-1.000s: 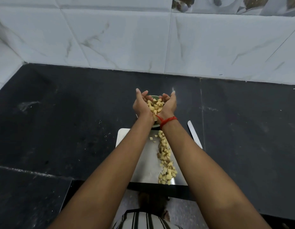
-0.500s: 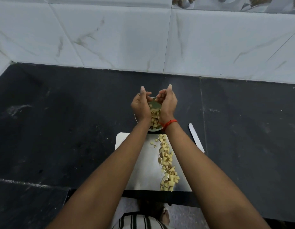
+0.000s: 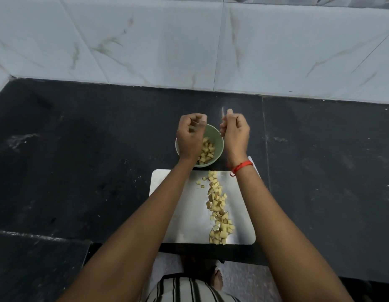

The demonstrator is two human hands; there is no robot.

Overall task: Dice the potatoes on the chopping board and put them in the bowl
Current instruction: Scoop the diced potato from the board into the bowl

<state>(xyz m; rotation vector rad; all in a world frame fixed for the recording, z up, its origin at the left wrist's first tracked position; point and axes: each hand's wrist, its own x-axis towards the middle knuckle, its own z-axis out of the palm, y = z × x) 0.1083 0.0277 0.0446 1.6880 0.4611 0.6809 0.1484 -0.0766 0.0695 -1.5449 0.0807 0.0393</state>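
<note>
A pale green bowl (image 3: 219,138) stands on the black counter just beyond the chopping board (image 3: 185,219). Diced potato (image 3: 207,152) lies inside the bowl. A long row of potato cubes (image 3: 218,207) runs down the board's right half, with a few strays to its left. My left hand (image 3: 190,136) hovers over the bowl's left side, fingers curled, nothing visible in it. My right hand (image 3: 235,132), with a red thread at the wrist, hovers at the bowl's right rim, fingers also curled and no piece showing.
A white knife blade (image 3: 253,163) peeks out behind my right wrist at the board's far right corner. The black counter (image 3: 91,160) stretches wide on both sides and meets a white marble-tiled wall (image 3: 189,44) behind. The counter's front edge runs just below the board.
My cupped hands held a heap of diced potato over the bowl. They have tipped and parted, and the pieces now lie in the bowl.
</note>
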